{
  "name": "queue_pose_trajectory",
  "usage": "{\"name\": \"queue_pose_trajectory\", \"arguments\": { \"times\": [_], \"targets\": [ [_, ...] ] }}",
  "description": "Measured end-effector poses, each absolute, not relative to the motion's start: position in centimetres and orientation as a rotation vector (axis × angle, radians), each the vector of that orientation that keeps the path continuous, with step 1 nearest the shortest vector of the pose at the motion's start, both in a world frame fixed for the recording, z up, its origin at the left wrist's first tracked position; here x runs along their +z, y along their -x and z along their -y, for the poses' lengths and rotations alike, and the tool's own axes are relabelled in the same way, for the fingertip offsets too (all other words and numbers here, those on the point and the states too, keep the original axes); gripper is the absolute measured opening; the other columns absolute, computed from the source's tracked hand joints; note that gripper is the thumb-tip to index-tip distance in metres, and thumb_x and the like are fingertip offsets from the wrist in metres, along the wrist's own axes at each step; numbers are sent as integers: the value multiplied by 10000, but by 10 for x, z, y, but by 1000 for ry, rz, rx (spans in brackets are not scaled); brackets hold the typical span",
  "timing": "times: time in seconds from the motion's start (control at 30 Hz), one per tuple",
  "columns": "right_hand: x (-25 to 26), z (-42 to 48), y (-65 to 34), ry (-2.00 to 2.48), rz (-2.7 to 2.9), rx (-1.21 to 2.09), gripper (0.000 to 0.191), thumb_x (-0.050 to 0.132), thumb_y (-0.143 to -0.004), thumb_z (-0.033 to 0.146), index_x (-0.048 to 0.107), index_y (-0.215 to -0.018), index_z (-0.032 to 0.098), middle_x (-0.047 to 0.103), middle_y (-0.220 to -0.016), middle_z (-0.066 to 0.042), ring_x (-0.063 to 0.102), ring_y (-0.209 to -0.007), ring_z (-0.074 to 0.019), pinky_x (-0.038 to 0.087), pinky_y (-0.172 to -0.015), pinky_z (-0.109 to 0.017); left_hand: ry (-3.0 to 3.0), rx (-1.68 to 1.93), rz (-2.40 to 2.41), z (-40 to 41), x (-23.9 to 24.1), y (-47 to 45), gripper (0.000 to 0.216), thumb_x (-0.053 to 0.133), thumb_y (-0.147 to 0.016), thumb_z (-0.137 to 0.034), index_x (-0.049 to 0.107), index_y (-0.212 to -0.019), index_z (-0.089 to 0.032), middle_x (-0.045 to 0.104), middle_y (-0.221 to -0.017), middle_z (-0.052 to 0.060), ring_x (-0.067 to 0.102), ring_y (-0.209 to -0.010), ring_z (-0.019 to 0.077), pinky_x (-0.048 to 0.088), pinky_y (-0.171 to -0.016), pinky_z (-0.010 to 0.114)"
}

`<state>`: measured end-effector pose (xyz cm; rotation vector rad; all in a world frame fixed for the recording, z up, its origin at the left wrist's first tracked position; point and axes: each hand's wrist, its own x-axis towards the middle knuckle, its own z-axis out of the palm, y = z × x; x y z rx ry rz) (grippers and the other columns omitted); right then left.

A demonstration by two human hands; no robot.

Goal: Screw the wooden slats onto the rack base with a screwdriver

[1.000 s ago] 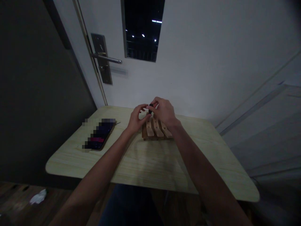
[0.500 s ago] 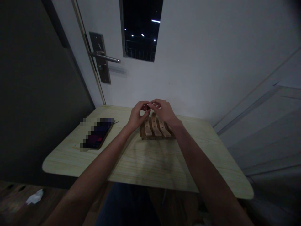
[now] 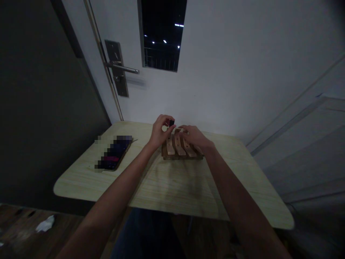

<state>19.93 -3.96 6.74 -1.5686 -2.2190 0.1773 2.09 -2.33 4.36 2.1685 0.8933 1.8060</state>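
A small dark block-like piece (image 3: 171,123) is pinched between the thumb and fingers of my left hand (image 3: 159,131). It is held just above the back left of a wooden rack (image 3: 169,157) with several light, bent wooden slats (image 3: 179,146) side by side, small dark holes in them. My right hand (image 3: 196,136) reaches over the rack's right part, its fingers bent around the upper end of a slat. Whether those fingertips grip the slat or only touch it, I cannot tell. The hand covers part of the rack's right side.
The rack stands on a pale wood-grain table (image 3: 151,190). To the left lies a phone (image 3: 114,153), partly pixelated. Behind the table rises a white door with a metal handle (image 3: 124,68) and a dark window (image 3: 163,34). A crumpled white paper (image 3: 45,223) lies on the floor.
My right hand has come away from my left and lowered to the right onto the slats. The dark piece, earlier between both hands, is now held by the left alone.
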Motion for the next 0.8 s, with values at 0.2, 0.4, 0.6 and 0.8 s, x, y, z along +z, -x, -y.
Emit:
{"name": "queue_pose_trajectory", "arguments": {
  "times": [0.2,0.4,0.6,0.8],
  "targets": [
    [61,32,-205,1475,2303,133,306,539,-878,280,613,-1165,206,705,-980,-84,632,-891,-184,464,-860,-353,-2096,1749,-816,31,38,-18,280,487,-910,-382,542,-1126,-212,607,-1051,65,597,-909,141,512,-794,286],
    [65,28,-207,1433,2284,235,307,469,-908,286,618,-1152,175,685,-1090,-112,627,-997,-189,457,-915,-357,-2163,1752,-854,32,41,-17,240,574,-861,-377,591,-1048,-228,578,-1028,55,570,-935,150,507,-774,282],
    [57,25,-234,1411,2020,384,314,414,-908,280,616,-1124,174,646,-1170,-105,596,-1066,-187,433,-977,-398,-2141,1779,-873,28,40,-22,218,612,-837,-356,590,-1006,-220,565,-963,33,552,-827,120,500,-699,244],
    [31,31,-258,1313,1669,606,479,561,-796,320,509,-1251,181,527,-1321,-153,560,-1141,-218,429,-991,-410,-2116,1772,-817,25,35,-22,247,500,-898,-387,551,-1066,-212,594,-1022,54,580,-881,129,508,-737,256]
  ]
}}
